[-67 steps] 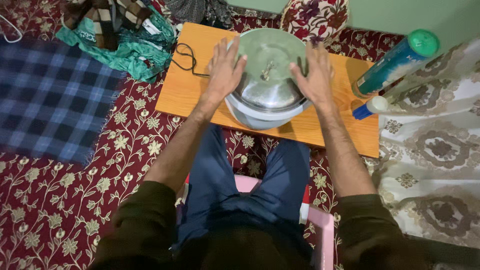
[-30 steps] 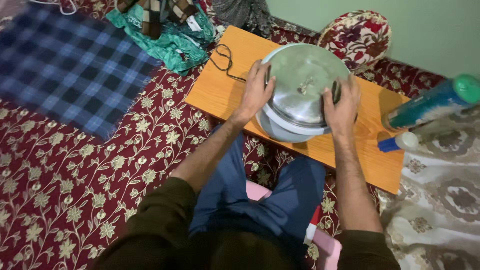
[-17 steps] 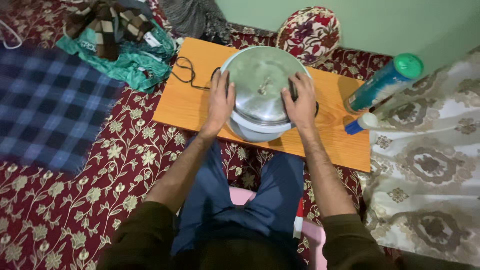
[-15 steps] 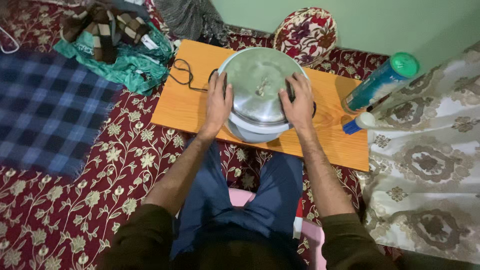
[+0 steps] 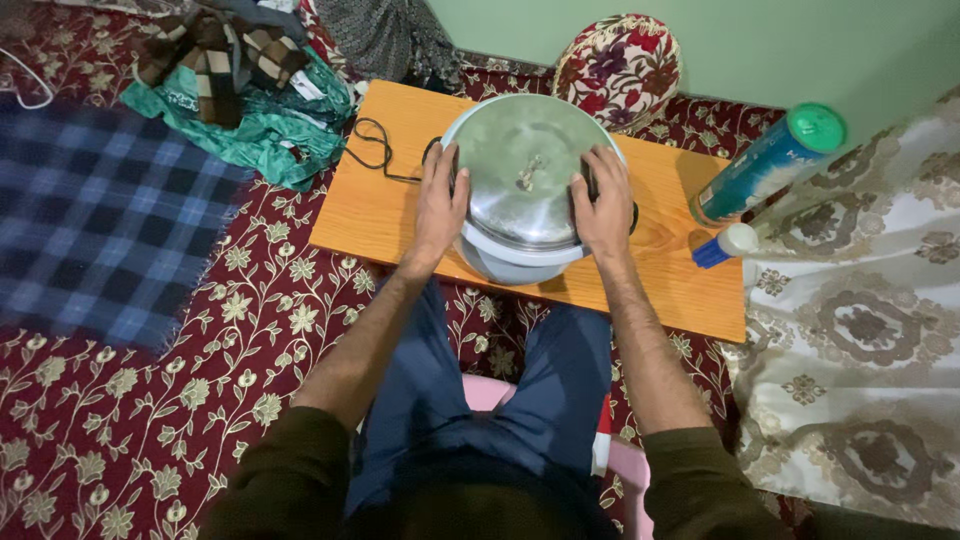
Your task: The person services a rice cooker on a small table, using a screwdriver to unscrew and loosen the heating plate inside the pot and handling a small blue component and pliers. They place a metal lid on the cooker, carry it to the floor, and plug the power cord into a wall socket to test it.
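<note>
head cam | looks steeply down | near, over low table (image 5: 400, 215)

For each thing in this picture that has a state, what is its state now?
Metal pot: lid on, standing on the wooden board.
Left hand: pressed flat on the pot's side.
Right hand: pressed flat on the other side.
Green spray can: capped, tilted.
Black cable: loose on the board.
Small white bottle: lying down.
</note>
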A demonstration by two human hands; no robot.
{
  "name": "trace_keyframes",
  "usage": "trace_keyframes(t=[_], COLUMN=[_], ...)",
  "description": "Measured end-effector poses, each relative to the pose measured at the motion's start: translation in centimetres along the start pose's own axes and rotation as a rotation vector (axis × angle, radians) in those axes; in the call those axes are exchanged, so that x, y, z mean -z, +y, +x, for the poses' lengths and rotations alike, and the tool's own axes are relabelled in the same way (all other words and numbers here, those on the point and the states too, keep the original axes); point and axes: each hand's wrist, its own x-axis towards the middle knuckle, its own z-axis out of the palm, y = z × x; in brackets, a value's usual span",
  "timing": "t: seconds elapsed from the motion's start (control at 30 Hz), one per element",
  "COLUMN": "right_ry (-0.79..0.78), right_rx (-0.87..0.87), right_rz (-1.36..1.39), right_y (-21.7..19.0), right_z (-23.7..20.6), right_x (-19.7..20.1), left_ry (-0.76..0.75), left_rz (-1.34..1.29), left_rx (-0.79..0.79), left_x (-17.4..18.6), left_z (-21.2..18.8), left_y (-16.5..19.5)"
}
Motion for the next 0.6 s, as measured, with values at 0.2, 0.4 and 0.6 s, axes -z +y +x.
trace_keyframes(t=[0.2, 0.4, 0.6], right_ry=[0.088, 0.13, 0.108], right_rx=[-0.056, -0.068, -0.12], right_rz=[-0.001, 0.016, 0.048], right_y=[-0.1, -0.7, -1.3], right_z=[-0.6, -0.5, -0.4], right_x=[-0.3, 0.1, 0.4], left_ry=[0.016, 0.006, -0.028], left_rz=[0.0, 0.03, 0.009], left_rx=[-0.008, -0.001, 0.052], left_x=[-0.1, -0.3, -0.4], left_z=[-0.2, -0.1, -0.3], left_y=[0.2, -0.2, -0.8])
